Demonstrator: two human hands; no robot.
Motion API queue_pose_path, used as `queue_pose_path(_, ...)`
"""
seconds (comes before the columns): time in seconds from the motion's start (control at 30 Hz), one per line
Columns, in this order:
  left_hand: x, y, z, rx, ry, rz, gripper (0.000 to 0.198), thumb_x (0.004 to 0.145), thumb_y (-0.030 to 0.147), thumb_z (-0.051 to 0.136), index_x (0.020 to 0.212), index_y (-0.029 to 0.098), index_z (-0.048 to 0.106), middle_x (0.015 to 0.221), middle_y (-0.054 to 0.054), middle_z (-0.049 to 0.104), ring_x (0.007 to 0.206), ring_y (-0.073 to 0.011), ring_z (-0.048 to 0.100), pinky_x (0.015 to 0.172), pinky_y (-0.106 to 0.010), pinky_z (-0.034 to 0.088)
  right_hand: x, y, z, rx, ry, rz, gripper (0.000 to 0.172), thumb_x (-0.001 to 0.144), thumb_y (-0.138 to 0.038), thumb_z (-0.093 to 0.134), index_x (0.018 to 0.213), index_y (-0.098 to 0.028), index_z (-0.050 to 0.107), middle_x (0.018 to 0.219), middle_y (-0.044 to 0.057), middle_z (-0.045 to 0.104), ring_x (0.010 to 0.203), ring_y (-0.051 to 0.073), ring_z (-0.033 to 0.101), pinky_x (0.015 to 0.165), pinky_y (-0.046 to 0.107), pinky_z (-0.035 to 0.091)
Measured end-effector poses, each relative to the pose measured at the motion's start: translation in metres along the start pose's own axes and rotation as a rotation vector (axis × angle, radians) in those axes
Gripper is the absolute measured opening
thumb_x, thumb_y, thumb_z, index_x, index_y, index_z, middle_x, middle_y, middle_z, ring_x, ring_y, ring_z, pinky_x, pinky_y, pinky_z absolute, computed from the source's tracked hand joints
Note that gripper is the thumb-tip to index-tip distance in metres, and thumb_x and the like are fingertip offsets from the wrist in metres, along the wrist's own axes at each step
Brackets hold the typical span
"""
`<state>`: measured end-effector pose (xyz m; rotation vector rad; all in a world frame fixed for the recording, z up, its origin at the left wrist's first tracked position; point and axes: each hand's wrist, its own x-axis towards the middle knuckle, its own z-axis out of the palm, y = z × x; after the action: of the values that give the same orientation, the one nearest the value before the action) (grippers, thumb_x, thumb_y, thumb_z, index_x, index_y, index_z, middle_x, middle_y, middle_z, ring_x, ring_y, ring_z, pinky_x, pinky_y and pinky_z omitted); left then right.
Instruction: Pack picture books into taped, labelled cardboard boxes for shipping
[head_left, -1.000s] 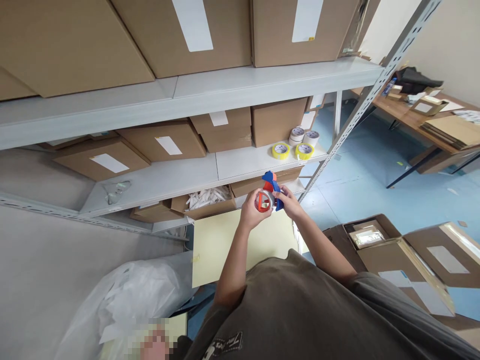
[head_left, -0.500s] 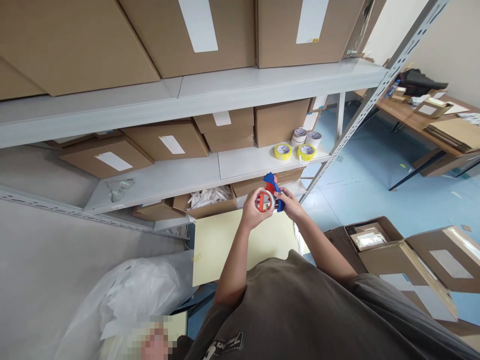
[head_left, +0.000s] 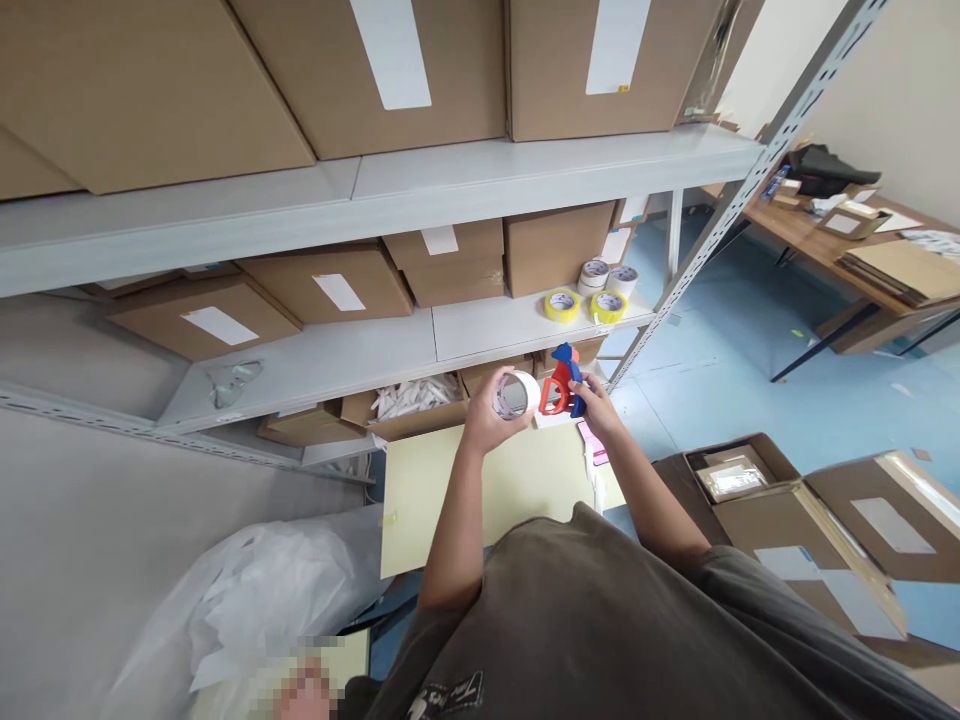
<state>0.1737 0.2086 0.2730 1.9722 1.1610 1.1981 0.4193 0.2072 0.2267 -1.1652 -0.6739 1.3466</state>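
Observation:
My left hand is closed around a roll of clear packing tape, held up in front of the shelf. My right hand grips a red and blue tape dispenser just to the right of the roll. The roll and the dispenser are apart, a small gap between them. Both hands hover above a pale yellow sheet below.
A grey metal shelving unit holds cardboard boxes and several tape rolls. Open boxes stand on the blue floor at right. A wooden table is at far right. White plastic wrap lies at lower left.
The tape roll has come off the dispenser: my left hand moved it left while my right hand carried the dispenser slightly right.

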Motion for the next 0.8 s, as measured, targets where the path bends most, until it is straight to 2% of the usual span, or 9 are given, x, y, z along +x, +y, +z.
queue_pose_path(0.13,0.008,-0.01,-0.007,0.021,0.036,-0.109,0.078,0.077,0.03,0.091,0.149,0.026,0.06,0.143,-0.01,0.067,0.133,-0.0327,0.065,0.118,-0.048,0.052,0.0,-0.005,-0.006,0.013,0.007,-0.077,0.059,0.063,-0.058,0.095,0.103,-0.03,0.062,0.09,-0.005,0.071,0.078,0.018,0.07,0.072,0.035,0.064)
queue_pose_path(0.23,0.015,-0.022,0.0,0.054,0.06,-0.113,0.082,0.077,0.032,0.092,0.152,0.026,0.059,0.146,-0.012,0.062,0.14,-0.0338,0.061,0.122,-0.048,0.049,0.001,-0.008,-0.004,-0.012,-0.01,-0.109,0.059,0.065,-0.06,0.093,0.108,-0.032,0.063,0.094,-0.004,0.072,0.083,0.019,0.071,0.073,0.034,0.064)
queue_pose_path(0.37,0.032,-0.04,0.013,0.108,0.073,-0.139,0.099,0.07,0.032,0.097,0.158,0.026,0.052,0.145,-0.013,0.06,0.141,-0.0358,0.059,0.122,-0.049,0.049,0.002,-0.009,-0.002,-0.063,-0.018,-0.146,0.06,0.067,-0.058,0.092,0.113,-0.032,0.064,0.096,-0.003,0.073,0.089,0.02,0.071,0.078,0.035,0.064)
queue_pose_path(0.43,0.044,-0.05,0.02,0.123,0.079,-0.142,0.097,0.069,0.029,0.097,0.155,0.026,0.053,0.145,-0.014,0.06,0.14,-0.0351,0.059,0.121,-0.049,0.049,0.0,-0.01,-0.002,-0.067,-0.007,-0.169,0.059,0.069,-0.056,0.091,0.116,-0.032,0.065,0.097,-0.003,0.074,0.088,0.02,0.07,0.078,0.035,0.062)
queue_pose_path(0.6,0.091,-0.076,0.042,0.198,0.024,-0.144,0.077,0.072,0.027,0.092,0.143,0.026,0.061,0.142,-0.013,0.059,0.136,-0.0311,0.06,0.122,-0.045,0.048,-0.001,-0.011,-0.004,-0.047,0.033,-0.198,0.061,0.073,-0.052,0.091,0.125,-0.034,0.066,0.103,-0.001,0.076,0.093,0.022,0.071,0.081,0.035,0.061)
queue_pose_path(0.8,0.174,-0.105,0.073,0.387,-0.072,-0.28,0.073,0.075,0.028,0.084,0.145,0.022,0.061,0.144,-0.015,0.057,0.137,-0.0322,0.059,0.123,-0.041,0.044,0.006,-0.013,-0.011,0.01,0.113,-0.201,0.072,0.07,-0.052,0.094,0.132,-0.033,0.064,0.112,0.002,0.077,0.099,0.025,0.071,0.08,0.038,0.062)
